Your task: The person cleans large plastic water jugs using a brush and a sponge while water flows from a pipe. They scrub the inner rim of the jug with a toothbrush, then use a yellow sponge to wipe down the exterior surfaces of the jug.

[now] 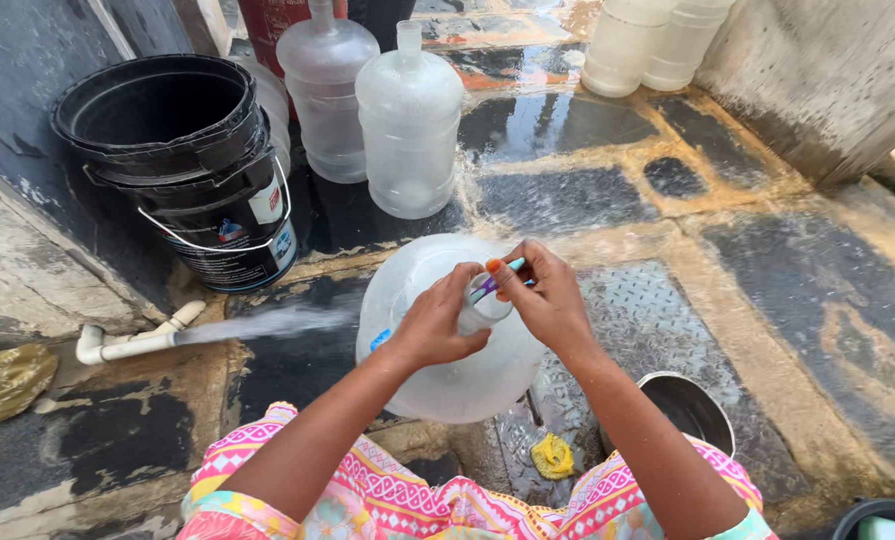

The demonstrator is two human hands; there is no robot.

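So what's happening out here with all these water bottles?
A person crouches on wet paving with a big translucent water jug in front of them. The left hand grips the jug's neck, while the right hand holds a slim brush with an orange tip at the mouth. Water sprays from a white pipe at the left. Two more empty jugs and stacked black buckets stand behind; a metal bowl and a yellow scrubber sit nearby.
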